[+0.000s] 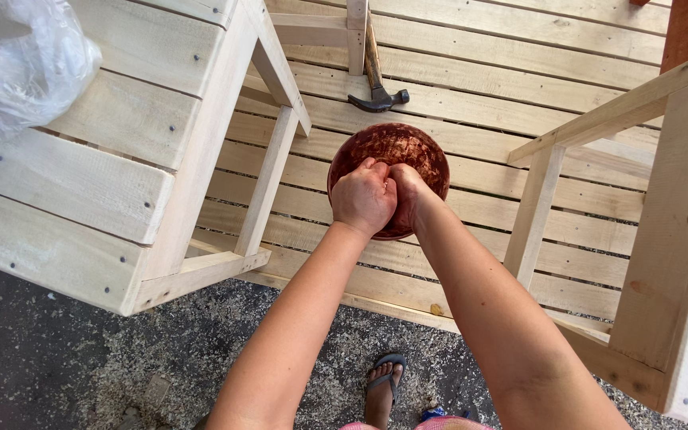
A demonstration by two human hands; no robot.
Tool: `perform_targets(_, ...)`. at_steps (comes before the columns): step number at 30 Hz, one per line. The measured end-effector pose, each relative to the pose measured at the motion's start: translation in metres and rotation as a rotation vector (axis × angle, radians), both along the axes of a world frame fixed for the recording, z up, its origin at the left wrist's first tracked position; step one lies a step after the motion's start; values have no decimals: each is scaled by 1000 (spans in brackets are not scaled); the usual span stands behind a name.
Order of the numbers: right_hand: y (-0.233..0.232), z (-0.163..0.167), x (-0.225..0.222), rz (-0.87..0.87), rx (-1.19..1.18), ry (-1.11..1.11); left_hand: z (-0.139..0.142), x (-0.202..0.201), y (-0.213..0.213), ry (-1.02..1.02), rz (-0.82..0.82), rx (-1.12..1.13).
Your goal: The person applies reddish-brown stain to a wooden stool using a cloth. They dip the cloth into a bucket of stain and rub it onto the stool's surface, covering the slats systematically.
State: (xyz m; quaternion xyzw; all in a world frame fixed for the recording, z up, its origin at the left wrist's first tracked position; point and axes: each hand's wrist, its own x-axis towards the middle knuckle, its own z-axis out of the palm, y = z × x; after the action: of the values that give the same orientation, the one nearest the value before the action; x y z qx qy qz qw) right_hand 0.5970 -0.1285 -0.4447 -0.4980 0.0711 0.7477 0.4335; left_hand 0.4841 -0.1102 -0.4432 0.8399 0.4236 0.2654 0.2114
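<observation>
Outdoor work spot: slatted pale-wood platform (pixel 471 48) over gravel strewn with sawdust (pixel 121 350). Unfinished wooden frame pieces on both sides, a crumpled clear plastic bag (pixel 17 64) on the left one (pixel 113 159). Claw hammer (pixel 377 91) lies on the slats just beyond the bowl, well clear of both hands.

Round reddish-brown bowl (pixel 396 147) sits on the platform slats, centre of view, directly under the hands. Inside looks mottled and rusty; can't tell what's in it.

Left hand (pixel 364 197) and right hand (pixel 409 195) are pressed together, knuckles touching, over the near half of the bowl. Both grips curled tight into fists. Whatever they hold, if anything, is hidden inside the fingers, so contents: cannot tell. Hands cover the near rim, so contact with the bowl itself is unclear too.

My read on doing this well: keep both fists centred over the bowl so anything squeezed or dropped lands inside, keep pressure even between the two hands, and don't lean weight on the near rim, since a round bowl on gapped slats could tip toward the sandalled foot (pixel 384 382) below
</observation>
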Motion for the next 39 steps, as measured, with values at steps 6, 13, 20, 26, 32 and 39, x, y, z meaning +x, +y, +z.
perform_targets(6,1,-4,3,112,1,-10,-2,-3,0,28,-52,-77)
perform_targets(13,6,-1,4,209,-6,-65,-4,-6,3,10,-94,-20)
perform_targets(20,6,1,2,206,-1,-102,-1,-6,3,32,-108,-53)
perform_targets(26,-5,6,7,-25,104,-3,8,-6,5,-30,19,-52)
perform_targets(32,-8,21,2,-110,117,-144,-1,-2,9,-107,147,-176)
perform_targets(39,-11,45,-5,-26,371,-1123,23,10,27,-735,432,-1307)
